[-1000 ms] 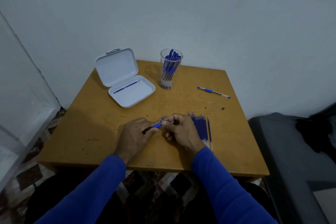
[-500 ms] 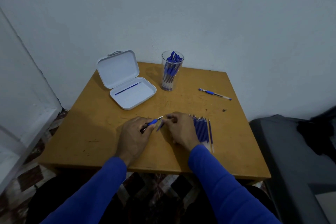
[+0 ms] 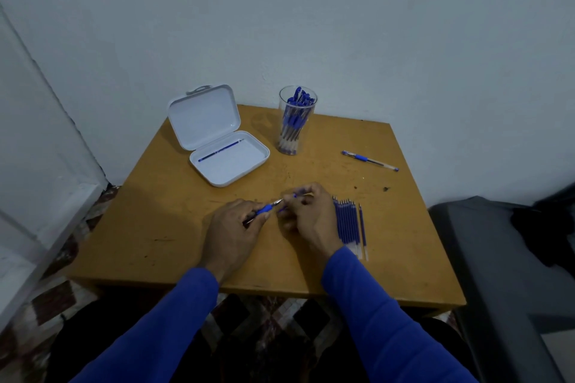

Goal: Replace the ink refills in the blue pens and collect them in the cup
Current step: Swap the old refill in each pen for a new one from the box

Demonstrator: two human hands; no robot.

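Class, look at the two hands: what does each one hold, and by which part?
Left hand grips a blue pen around its barrel. Right hand pinches a small blue piece near the pen's tip; which piece cannot be told.

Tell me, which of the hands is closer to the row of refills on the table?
The right hand. It sits just beside the row of refills, nearly touching its left edge. The left hand is farther away, on the other side of the right hand, holding a pen.
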